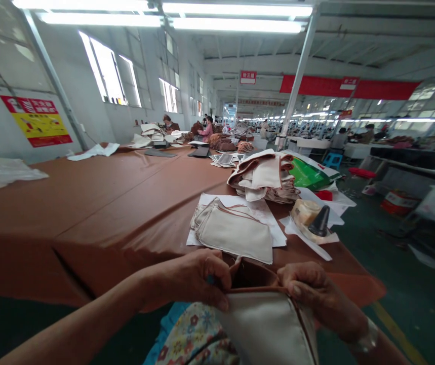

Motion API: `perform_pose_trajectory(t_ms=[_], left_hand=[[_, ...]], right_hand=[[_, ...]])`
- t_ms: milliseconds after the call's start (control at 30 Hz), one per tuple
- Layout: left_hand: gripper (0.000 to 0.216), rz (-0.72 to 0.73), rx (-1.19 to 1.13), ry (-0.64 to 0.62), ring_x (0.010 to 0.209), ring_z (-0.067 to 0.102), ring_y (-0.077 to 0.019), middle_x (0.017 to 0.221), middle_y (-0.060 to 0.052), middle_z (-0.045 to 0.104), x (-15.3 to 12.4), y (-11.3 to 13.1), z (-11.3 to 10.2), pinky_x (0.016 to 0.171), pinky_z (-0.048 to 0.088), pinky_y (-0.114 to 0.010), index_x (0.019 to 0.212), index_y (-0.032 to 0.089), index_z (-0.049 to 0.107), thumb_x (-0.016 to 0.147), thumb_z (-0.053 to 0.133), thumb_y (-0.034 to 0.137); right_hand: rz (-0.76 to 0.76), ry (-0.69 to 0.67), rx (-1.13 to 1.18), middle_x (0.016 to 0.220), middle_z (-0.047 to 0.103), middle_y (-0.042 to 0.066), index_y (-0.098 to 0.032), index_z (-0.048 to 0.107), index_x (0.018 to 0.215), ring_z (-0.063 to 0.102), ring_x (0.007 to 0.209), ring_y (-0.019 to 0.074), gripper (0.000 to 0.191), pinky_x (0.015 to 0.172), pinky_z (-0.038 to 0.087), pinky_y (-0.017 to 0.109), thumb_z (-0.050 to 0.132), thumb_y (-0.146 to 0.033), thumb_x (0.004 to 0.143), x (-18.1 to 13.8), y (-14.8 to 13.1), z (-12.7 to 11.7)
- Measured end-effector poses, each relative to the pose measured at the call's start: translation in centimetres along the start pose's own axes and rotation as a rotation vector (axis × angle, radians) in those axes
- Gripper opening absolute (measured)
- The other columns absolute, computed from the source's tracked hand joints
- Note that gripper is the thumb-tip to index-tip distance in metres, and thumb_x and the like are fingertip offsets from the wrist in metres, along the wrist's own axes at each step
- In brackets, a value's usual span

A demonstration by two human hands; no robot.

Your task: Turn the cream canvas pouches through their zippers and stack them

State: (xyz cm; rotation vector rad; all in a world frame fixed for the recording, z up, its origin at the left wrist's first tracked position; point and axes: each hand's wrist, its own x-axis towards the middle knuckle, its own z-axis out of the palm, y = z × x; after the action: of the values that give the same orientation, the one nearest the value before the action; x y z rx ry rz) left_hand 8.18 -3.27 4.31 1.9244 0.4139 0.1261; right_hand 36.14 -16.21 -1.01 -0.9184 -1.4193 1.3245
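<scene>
A light grey pouch-like sewn piece with brown edging and a brown inside hangs over my lap at the table's edge. My left hand pinches its rim at the upper left, thumb on the outer face. At the right corner of the rim, my right hand grips the edge with curled fingers. Between the hands its mouth gapes, showing the brown lining. Just beyond lies a stack of flat grey sewn panels on white paper.
A taller pile of grey and brown pieces stands behind the panels. To its right are a black cone-shaped object, a yellowish container and a green bag. Brown sheeting covers the table. Other people sit farther back.
</scene>
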Motion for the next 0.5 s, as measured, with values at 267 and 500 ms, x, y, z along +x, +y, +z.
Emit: perform_pose_trajectory(t_ms=[267, 500], left_hand=[[0.013, 0.205, 0.391, 0.065, 0.072, 0.05, -0.0124, 0.074, 0.003, 0.055, 1.7, 3.4, 2.0, 0.077, 0.037, -0.023, 0.081, 0.017, 0.062, 0.085, 0.068, 0.027], [0.038, -0.177, 0.006, -0.167, 0.059, 0.041, -0.0104, 0.064, 0.005, 0.051, 0.7, 0.1, -2.0, 0.05, 0.029, -0.02, 0.071, 0.015, 0.061, 0.061, 0.088, 0.04]], right_hand=[[-0.015, -0.183, -0.496, 0.096, 0.059, 0.006, -0.015, 0.066, 0.1, 0.052, 0.085, 0.0189, 0.043, 0.077, 0.039, 0.029, 0.051, -0.055, 0.094, 3.1, -4.4, 1.3], [-0.15, -0.241, -0.42, 0.075, 0.05, 0.001, -0.017, 0.051, 0.069, 0.046, 0.069, 0.0136, 0.034, 0.064, 0.037, 0.026, 0.059, -0.041, 0.092, 4.5, -4.2, 3.0]])
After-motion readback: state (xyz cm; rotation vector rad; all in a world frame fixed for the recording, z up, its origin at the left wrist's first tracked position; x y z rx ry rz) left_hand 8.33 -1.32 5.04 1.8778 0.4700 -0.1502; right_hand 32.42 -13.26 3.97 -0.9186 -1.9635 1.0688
